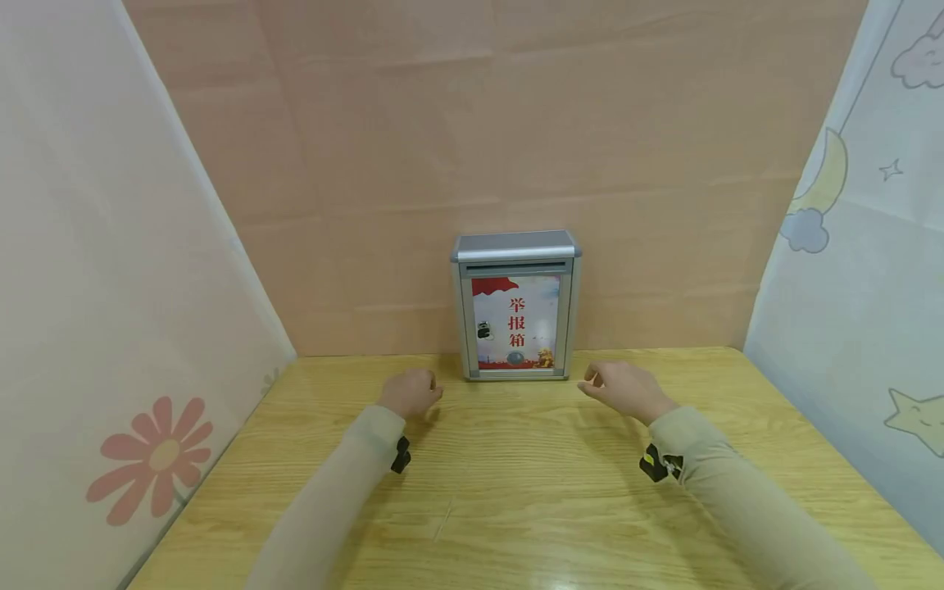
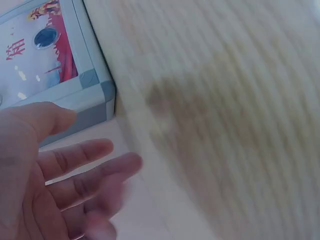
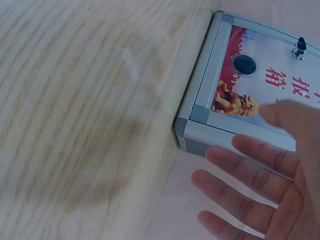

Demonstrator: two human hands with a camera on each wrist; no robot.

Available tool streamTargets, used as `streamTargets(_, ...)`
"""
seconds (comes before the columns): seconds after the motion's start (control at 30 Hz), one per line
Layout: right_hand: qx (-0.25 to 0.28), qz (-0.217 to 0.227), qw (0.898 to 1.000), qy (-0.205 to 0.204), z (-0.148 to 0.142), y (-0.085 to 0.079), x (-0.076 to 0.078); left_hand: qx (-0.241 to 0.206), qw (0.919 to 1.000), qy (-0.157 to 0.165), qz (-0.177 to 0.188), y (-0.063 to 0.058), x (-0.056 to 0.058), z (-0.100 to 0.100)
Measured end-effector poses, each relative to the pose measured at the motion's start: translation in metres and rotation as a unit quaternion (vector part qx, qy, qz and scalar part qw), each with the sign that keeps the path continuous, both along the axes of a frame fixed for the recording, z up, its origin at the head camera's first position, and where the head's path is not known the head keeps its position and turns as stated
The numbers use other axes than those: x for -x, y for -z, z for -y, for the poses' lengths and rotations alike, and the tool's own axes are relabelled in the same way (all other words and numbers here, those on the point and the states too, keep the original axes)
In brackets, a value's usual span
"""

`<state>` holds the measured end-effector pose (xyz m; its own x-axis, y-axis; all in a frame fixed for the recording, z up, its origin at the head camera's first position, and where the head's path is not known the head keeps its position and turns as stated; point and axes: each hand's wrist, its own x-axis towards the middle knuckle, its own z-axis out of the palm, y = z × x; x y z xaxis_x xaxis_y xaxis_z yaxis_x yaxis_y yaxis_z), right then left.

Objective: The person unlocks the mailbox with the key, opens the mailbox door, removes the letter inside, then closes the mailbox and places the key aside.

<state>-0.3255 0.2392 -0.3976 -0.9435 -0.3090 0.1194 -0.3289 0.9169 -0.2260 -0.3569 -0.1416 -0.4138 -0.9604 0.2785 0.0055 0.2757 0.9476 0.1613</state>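
A grey metal report box [image 1: 542, 319] stands upright at the back of the wooden table, with red lettering on its white front panel, a slot near the top and a small lock [image 1: 483, 330] on the panel's left side. My left hand [image 1: 410, 392] hovers to the left of the box, its fingers loosely bent around nothing. On the other side, my right hand [image 1: 625, 388] is apart from the box too, thumb and fingers spread with nothing between them. The right wrist view shows a black key [image 3: 301, 44] in the lock and a round window [image 3: 244, 65] below the lettering.
Behind the box hangs a peach-coloured cloth [image 1: 509, 123]. Pale cloth walls with a printed flower [image 1: 164, 455] on the left and a moon [image 1: 826, 176] on the right flank the wooden table [image 1: 516, 483].
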Motion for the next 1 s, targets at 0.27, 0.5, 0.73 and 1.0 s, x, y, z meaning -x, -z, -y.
streamTargets(0.27,0.132,0.055,0.989,0.026,0.002,0.006,0.023,-0.134,0.9901,-0.008,0.039,0.012,0.014,-0.006)
streamTargets(0.5,0.349,0.139,0.924,0.074,0.011,0.02,0.048,-0.35,0.9322,-0.078,0.051,0.03,0.039,-0.022)
streamTargets(0.73,0.476,0.202,0.852,0.076,0.016,0.033,0.063,-0.484,0.8666,-0.114,0.039,0.036,0.047,-0.04)
streamTargets(1.0,0.526,0.214,0.818,0.095,0.02,0.042,0.07,-0.468,0.8754,-0.12,0.0,0.035,0.046,-0.053)
